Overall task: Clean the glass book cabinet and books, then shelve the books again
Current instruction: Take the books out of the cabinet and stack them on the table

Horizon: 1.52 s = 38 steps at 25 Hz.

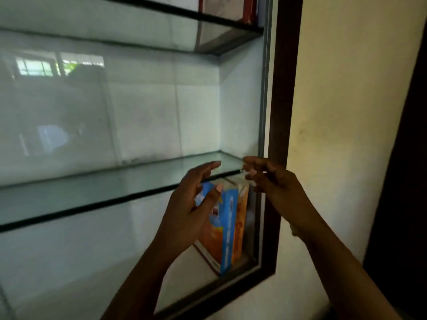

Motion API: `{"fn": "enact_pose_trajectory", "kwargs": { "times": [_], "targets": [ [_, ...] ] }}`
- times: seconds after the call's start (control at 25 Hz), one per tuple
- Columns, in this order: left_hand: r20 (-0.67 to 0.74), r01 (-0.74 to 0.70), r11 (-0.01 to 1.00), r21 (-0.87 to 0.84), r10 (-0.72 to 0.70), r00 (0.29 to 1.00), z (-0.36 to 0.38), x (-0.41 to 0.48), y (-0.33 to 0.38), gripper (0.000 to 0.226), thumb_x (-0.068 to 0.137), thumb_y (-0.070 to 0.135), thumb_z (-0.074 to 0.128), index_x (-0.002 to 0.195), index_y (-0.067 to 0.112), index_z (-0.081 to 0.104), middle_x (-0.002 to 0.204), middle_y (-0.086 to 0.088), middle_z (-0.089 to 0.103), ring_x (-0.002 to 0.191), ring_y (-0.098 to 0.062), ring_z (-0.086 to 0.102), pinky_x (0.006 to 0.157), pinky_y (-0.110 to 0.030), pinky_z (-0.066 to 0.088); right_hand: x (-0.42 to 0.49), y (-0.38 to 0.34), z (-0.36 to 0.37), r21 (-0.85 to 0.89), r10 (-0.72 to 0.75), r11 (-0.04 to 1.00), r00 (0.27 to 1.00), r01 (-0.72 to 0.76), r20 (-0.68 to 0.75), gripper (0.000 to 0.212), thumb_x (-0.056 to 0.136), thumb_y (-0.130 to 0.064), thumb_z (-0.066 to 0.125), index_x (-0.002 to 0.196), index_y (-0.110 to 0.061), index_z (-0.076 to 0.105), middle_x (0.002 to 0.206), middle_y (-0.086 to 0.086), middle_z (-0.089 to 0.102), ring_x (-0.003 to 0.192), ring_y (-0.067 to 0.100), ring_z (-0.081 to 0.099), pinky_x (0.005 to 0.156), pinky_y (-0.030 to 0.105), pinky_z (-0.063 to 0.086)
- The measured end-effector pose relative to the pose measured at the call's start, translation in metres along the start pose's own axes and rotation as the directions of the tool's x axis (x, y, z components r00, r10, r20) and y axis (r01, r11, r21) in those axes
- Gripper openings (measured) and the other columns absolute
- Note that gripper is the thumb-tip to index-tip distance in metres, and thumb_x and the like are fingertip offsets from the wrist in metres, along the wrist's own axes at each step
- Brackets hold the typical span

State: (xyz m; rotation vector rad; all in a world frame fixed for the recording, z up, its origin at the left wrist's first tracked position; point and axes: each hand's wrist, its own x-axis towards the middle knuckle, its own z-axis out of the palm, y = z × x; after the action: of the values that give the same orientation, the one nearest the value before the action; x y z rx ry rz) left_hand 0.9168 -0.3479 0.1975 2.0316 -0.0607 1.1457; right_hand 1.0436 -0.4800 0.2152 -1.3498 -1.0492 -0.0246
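Orange and blue show behind the nearest things, the two hands. The left hand (pixel 191 202) is open with almost straight fingers and its thumb lies across the top of the book (pixel 231 227); touching or not, I cannot tell. The right hand (pixel 272 179) is loosely curled and holds nothing visible. The book stands on end in the right corner under the glass shelf (pixel 115 181), probably so the side wall supports it. Farther are the dark cabinet frame (pixel 284 88), more books (pixel 249 8) above, and a cream wall (pixel 346 88).
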Motion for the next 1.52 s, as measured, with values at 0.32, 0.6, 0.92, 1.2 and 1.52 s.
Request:
{"fn": "enact_pose_trajectory", "kwargs": {
  "times": [0.32, 0.6, 0.92, 1.2, 1.52],
  "targets": [
    [-0.147, -0.373, 0.848, 0.376, 0.452, 0.880, -0.023, 0.170, 0.055, 0.045, 0.088, 0.037, 0.051, 0.131, 0.025, 0.048, 0.129, 0.012, 0.051, 0.121, 0.000, 0.047, 0.102, -0.016, 0.037, 0.166, -0.067, -0.012, 0.151, -0.343, 0.917, 0.922, 0.370, -0.180, 0.029, 0.094, -0.022, 0.051, 0.122, -0.028, 0.053, 0.116, -0.017, 0.055, 0.115, 0.006, 0.052, 0.087, 0.016, 0.048],
    [-0.166, -0.199, 0.685, 0.701, 0.428, 0.888, -0.013, 0.282, 0.109, 0.045, 0.096, 0.031, 0.049, 0.138, 0.016, 0.042, 0.134, -0.005, 0.051, 0.116, -0.018, 0.051, 0.084, -0.016, 0.038, 0.266, -0.106, 0.002, -0.515, -0.524, 0.774, 0.830, 0.369, -0.192, 0.057, 0.095, -0.019, 0.048, 0.146, -0.016, 0.024, 0.152, 0.010, 0.021, 0.140, 0.026, 0.021, 0.113, 0.042, 0.028],
    [-0.266, 0.034, 0.981, 0.191, 0.019, 0.964, -0.027, 0.364, 0.128, 0.041, 0.099, 0.030, 0.042, 0.139, 0.021, 0.035, 0.131, -0.008, 0.053, 0.113, -0.028, 0.054, 0.078, -0.038, 0.047, 0.266, -0.111, 0.013, -0.237, -0.574, 0.796, 0.819, 0.557, 0.001, 0.050, 0.096, -0.018, 0.044, 0.144, -0.023, 0.027, 0.143, 0.003, 0.039, 0.132, 0.022, 0.038, 0.108, 0.046, 0.035],
    [-0.238, 0.025, 0.993, -0.118, -0.052, 0.970, -0.039, 0.365, 0.107, 0.047, 0.098, 0.048, 0.036, 0.140, 0.027, 0.036, 0.132, -0.007, 0.055, 0.116, -0.032, 0.056, 0.089, -0.050, 0.047, 0.279, -0.128, 0.003, -0.380, -0.446, 0.858, 0.868, 0.344, -0.221, 0.074, 0.093, -0.024, 0.051, 0.149, -0.022, 0.002, 0.155, 0.004, 0.007, 0.141, 0.025, 0.016, 0.112, 0.041, 0.023],
    [-0.197, 0.018, 0.996, -0.084, -0.034, 0.980, -0.034, 0.362, 0.109, 0.047, 0.100, 0.045, 0.029, 0.144, 0.031, 0.027, 0.142, -0.007, 0.046, 0.125, -0.030, 0.048, 0.095, -0.049, 0.042, 0.306, -0.150, 0.006, -0.683, -0.415, 0.707, 0.890, 0.182, -0.191, 0.047, 0.094, -0.034, 0.049, 0.134, -0.010, 0.040, 0.130, 0.012, 0.048, 0.117, 0.026, 0.048, 0.095, 0.035, 0.043]
  ]
}}
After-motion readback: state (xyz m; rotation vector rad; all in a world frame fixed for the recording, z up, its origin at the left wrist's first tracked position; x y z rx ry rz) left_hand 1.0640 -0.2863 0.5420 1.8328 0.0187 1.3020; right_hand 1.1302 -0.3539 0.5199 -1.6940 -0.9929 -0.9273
